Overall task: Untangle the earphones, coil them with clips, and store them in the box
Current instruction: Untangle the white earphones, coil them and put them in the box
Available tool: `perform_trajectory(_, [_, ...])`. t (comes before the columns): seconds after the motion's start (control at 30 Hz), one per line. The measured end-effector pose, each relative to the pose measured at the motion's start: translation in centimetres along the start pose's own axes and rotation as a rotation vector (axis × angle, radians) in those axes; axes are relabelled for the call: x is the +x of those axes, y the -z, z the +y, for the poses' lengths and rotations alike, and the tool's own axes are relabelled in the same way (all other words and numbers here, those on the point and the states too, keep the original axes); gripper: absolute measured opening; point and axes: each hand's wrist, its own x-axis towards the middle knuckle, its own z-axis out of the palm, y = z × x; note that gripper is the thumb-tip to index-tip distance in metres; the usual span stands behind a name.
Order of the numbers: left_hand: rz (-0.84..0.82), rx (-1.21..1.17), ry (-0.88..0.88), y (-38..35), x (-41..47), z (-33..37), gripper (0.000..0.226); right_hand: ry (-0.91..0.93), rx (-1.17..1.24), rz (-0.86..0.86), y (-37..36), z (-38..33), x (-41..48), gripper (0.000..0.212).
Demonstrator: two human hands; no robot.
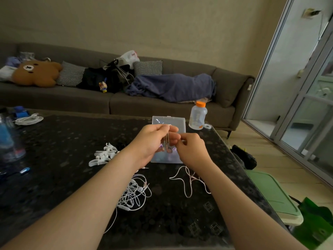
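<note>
black speckled stone makes up the table top (162, 219). nearest on it, a tangle of white earphones (134, 193) lies by the left forearm. just right of that, the pinkish braided earphones (191, 179) trail in loose loops under the right wrist, and strands of the same colour are lifted between the hands. the left hand (153, 139) has its fingers curled round those strands, two buds dangling below it. the right hand (191, 148) pinches a strand between thumb and forefinger, touching the left fingertips. both hands are raised over the clear plastic box (168, 121), which lies open. left of the box sits a heap of white clips (104, 154). past the box stands a bottle (197, 116) with an orange cap, and a coiled white cable (28, 120) lies at the far left edge. behind is a grey sofa (225, 98) with a brown bear cushion (37, 73) and a blue blanket (171, 87).
</note>
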Motion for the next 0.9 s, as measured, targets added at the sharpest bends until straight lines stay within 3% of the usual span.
perform_trajectory(0.27, [0.113, 0.026, -0.079, 1.0, 0.9, -1.1, 0.035, 0.080, -0.123, -0.281, -1.1, -0.6, -0.2, 0.027])
perform_trajectory(0.4, [0.058, 0.405, -0.134, 1.4, 1.0, -1.8, 0.035, 0.210, -0.220, -0.347, -1.3, -0.6, -0.3, 0.014])
perform_trajectory(0.5, [0.007, 0.655, -0.146, 1.6, 1.3, -2.2, 0.040, 0.226, -0.230, -0.219, -1.0, -0.6, -0.2, 0.013])
perform_trajectory(0.63, [-0.031, 0.540, -0.004, 1.7, 1.2, -1.5, 0.040, 0.148, -0.116, -0.066, 0.1, -0.9, 0.0, 0.040])
perform_trajectory(0.77, [-0.093, 0.380, 0.063, 1.5, 0.8, -0.4, 0.045, -0.037, 0.341, -0.029, 1.4, -1.4, -0.1, 0.034])
perform_trajectory(0.9, [-0.174, 0.139, 0.102, 0.7, 0.4, -0.1, 0.040, -0.069, 0.400, 0.117, 1.6, -0.8, -0.1, 0.022])
